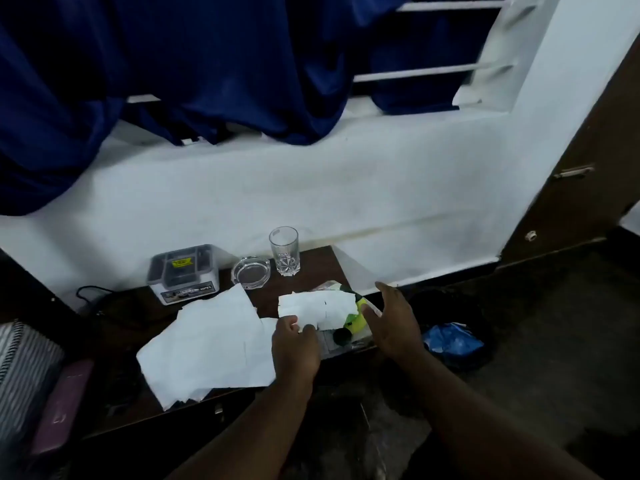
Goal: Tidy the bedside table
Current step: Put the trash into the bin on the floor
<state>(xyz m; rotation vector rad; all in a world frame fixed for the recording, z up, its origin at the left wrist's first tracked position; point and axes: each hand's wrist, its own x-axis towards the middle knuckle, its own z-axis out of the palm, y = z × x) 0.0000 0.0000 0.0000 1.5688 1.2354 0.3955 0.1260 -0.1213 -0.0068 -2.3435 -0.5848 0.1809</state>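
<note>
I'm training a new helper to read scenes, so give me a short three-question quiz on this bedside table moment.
1. Multiple choice: what does the left hand pinch? A) a spoon B) a small white paper C) a phone
2. True or false: the glass tumbler stands upright to the right of the ashtray.
3. Fill in: the right hand, near the table's right edge, is ____ (open or shut).

Key: 1 B; 2 true; 3 open.
</note>
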